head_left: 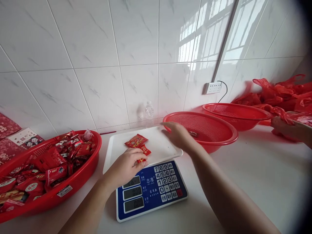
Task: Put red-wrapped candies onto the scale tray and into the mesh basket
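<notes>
Here, the left hand pinches a red packet above "志准" on the scale; the right hand opens at two o'clock.

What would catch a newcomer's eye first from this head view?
Probably the large red plastic basket heaped with shiny red packets, at far left. Next, in the middle, the blue-and-white electronic scale, with the left hand at a few red packets on its white tray. Two red perforated basins stand right of it.
</notes>
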A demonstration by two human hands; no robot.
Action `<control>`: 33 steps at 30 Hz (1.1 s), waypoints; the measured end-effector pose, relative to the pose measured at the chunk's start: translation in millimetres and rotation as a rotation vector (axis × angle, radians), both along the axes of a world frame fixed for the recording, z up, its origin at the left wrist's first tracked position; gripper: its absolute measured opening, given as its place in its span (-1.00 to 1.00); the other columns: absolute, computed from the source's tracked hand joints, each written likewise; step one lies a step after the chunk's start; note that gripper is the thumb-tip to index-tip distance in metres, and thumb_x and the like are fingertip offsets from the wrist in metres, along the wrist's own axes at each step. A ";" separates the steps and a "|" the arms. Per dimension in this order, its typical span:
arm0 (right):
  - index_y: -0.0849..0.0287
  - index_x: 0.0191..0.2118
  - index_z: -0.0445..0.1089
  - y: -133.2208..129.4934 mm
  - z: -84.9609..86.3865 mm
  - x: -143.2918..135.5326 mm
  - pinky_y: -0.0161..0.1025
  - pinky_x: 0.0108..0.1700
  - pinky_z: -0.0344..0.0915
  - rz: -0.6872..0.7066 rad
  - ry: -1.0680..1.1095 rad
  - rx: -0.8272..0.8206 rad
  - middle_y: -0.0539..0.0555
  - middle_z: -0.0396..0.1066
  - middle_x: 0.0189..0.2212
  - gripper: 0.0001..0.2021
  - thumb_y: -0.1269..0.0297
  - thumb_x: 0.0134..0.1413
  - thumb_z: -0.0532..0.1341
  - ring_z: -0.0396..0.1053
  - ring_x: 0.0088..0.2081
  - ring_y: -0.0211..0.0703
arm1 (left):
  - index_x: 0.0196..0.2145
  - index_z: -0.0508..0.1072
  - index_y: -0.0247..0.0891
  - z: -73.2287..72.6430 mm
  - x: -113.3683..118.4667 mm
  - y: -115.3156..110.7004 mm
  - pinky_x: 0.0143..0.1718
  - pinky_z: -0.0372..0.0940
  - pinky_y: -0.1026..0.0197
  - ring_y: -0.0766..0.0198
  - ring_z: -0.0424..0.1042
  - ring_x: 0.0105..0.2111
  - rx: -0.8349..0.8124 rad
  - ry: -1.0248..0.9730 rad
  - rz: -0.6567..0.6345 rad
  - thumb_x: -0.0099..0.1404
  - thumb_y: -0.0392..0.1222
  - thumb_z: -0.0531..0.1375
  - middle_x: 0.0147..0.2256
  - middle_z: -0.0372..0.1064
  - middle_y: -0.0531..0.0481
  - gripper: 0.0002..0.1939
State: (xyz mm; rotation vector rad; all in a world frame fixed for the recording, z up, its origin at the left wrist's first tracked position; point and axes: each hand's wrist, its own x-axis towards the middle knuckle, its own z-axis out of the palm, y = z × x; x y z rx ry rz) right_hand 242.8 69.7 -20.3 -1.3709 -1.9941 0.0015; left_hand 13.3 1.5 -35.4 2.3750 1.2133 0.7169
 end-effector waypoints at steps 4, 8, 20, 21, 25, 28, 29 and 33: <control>0.09 -0.11 0.43 -23.8 -7.3 -44.9 -0.18 -0.10 0.26 0.427 -0.139 -0.133 0.08 0.48 -0.16 -0.76 0.28 0.16 0.08 0.37 -0.12 -0.11 | -0.40 0.46 -0.18 5.5 -2.6 -0.5 -0.18 0.26 0.16 0.22 0.36 -0.22 -0.027 0.001 0.056 0.23 -0.10 0.10 -0.25 0.39 0.00 -0.82; 0.12 -0.32 0.45 -34.0 -10.1 -62.7 -0.21 -0.23 0.24 0.402 -0.260 -0.214 0.07 0.48 -0.32 -0.80 0.35 0.14 0.07 0.38 -0.27 -0.13 | -0.45 0.40 -0.21 7.1 -6.4 0.6 -0.26 0.25 0.20 0.22 0.37 -0.29 -0.037 0.028 0.103 0.17 -0.22 0.11 -0.31 0.39 0.00 -0.91; 0.17 -0.24 0.37 -31.8 -1.6 -54.1 -0.31 -0.39 0.21 0.410 0.259 -0.367 0.01 0.43 -0.43 -0.86 0.36 0.05 0.13 0.31 -0.43 -0.28 | -0.22 0.29 -0.13 -2.8 -13.7 13.0 -0.26 0.31 0.25 0.29 0.47 -0.26 -0.013 -0.166 0.285 0.15 -0.40 -0.05 -0.27 0.46 0.06 -0.71; 0.19 -0.27 0.38 -31.3 -0.7 -53.1 -0.31 -0.41 0.21 0.451 0.307 -0.416 -0.01 0.41 -0.47 -0.88 0.34 0.03 0.16 0.30 -0.46 -0.29 | -0.22 0.29 -0.13 -3.7 -14.3 13.9 -0.27 0.32 0.26 0.30 0.47 -0.28 -0.029 -0.174 0.292 0.14 -0.42 -0.05 -0.27 0.46 0.06 -0.69; 0.20 -0.41 0.37 -25.2 -2.6 -50.4 -0.30 -0.42 0.22 0.512 0.415 -0.498 -0.05 0.33 -0.55 -0.92 0.30 -0.03 0.21 0.26 -0.49 -0.32 | -0.21 0.29 -0.15 -4.6 -15.3 15.2 -0.25 0.34 0.23 0.30 0.47 -0.32 -0.037 -0.167 0.300 0.13 -0.45 -0.06 -0.28 0.46 0.05 -0.67; 0.20 -0.43 0.38 -22.3 -3.4 -49.0 -0.29 -0.36 0.25 0.560 0.514 -0.550 -0.06 0.33 -0.54 -0.92 0.31 -0.02 0.23 0.27 -0.47 -0.33 | -0.22 0.29 -0.15 -2.1 -14.7 14.8 -0.24 0.34 0.20 0.28 0.46 -0.30 0.054 -0.224 0.338 0.14 -0.43 -0.05 -0.26 0.45 0.03 -0.70; 0.20 -0.42 0.38 -22.7 -3.1 -48.8 -0.28 -0.31 0.27 0.604 0.559 -0.583 -0.05 0.35 -0.51 -0.92 0.31 -0.02 0.23 0.29 -0.44 -0.32 | -0.22 0.29 -0.16 -0.9 -13.9 14.2 -0.23 0.34 0.20 0.27 0.46 -0.27 0.096 -0.259 0.352 0.16 -0.41 -0.04 -0.25 0.44 0.01 -0.72; 0.18 -0.30 0.40 -29.9 -3.1 -53.0 -0.23 -0.12 0.29 0.875 0.737 -0.816 0.02 0.43 -0.30 -0.87 0.28 -0.01 0.25 0.36 -0.22 -0.28 | -0.19 0.29 -0.19 3.9 -6.8 7.5 -0.15 0.33 0.17 0.24 0.43 -0.18 0.216 -0.391 0.342 0.23 -0.31 0.00 -0.21 0.42 -0.05 -0.81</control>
